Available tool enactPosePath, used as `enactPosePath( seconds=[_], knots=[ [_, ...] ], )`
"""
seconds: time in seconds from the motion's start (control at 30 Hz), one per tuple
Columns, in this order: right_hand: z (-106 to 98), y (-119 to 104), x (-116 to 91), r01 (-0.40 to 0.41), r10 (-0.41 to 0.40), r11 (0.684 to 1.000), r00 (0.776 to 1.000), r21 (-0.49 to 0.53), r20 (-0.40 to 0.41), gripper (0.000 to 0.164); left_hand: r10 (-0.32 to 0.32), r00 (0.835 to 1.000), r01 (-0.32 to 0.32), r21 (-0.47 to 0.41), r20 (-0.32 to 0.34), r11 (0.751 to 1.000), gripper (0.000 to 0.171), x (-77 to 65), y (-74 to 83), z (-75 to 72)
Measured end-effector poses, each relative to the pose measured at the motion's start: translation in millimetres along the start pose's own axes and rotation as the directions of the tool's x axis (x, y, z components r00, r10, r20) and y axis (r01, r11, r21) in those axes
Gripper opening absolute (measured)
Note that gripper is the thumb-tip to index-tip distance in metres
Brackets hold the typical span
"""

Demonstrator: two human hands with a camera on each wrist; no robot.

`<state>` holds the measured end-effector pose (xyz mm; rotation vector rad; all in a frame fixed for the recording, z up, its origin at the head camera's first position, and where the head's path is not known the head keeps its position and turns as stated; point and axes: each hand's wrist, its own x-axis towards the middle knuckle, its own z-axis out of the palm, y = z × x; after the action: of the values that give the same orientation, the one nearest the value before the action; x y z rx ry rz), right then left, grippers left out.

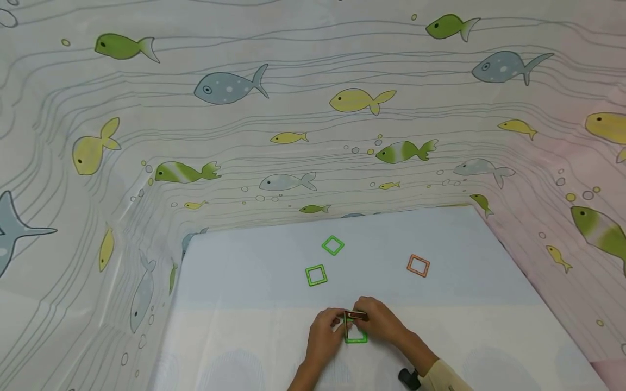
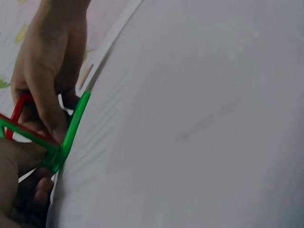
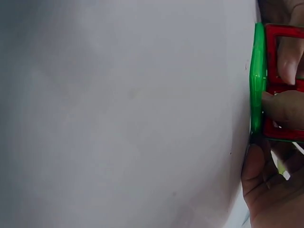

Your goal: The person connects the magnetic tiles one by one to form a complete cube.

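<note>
A green magnetic tile (image 1: 356,340), a square frame, lies flat on the table between the two hands. Red magnetic tile (image 3: 272,127) framing stands up against it, with one upright edge at its left side and a red tile (image 1: 358,315) at its back. My left hand (image 1: 324,335) pinches the upright piece at the left, thumb on the inner side. My right hand (image 1: 380,320) grips the red tile at the back between thumb and fingers. In the left wrist view, the green tile (image 2: 75,128) shows edge-on, and fingers hide parts of the red framing.
Two more green square tiles, one nearer (image 1: 316,275) and one farther (image 1: 333,245), lie beyond the hands. An orange square tile (image 1: 418,265) lies farther right. The white table (image 1: 235,271) is enclosed by fish-printed sheeting (image 1: 303,119) at the back and sides.
</note>
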<state>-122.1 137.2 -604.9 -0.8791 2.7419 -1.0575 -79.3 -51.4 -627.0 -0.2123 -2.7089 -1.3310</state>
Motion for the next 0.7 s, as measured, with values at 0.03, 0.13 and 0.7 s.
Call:
enactPosePath(
  seconds=[0.03, 0.13, 0.7],
  knots=[
    [0.0, 0.1, 0.0, 0.002, -0.002, 1.000, 1.000, 0.002, 0.002, 0.015, -0.002, 1.000, 0.002, 0.014, -0.024, 1.000, 0.026, -0.1, 0.5, 2.2],
    [-0.1, 0.1, 0.1, 0.006, -0.006, 1.000, 1.000, -0.004, 0.008, 0.016, 0.007, 0.997, -0.005, 0.033, -0.082, 0.999, 0.021, 0.0, 0.7, 6.8],
    [2.2, 2.6, -0.6, 0.024, -0.024, 1.000, 1.000, -0.014, -0.008, 0.017, -0.025, 0.992, 0.034, 0.067, -0.123, 0.997, 0.018, 1.2, 7.8, 10.1]
  ],
)
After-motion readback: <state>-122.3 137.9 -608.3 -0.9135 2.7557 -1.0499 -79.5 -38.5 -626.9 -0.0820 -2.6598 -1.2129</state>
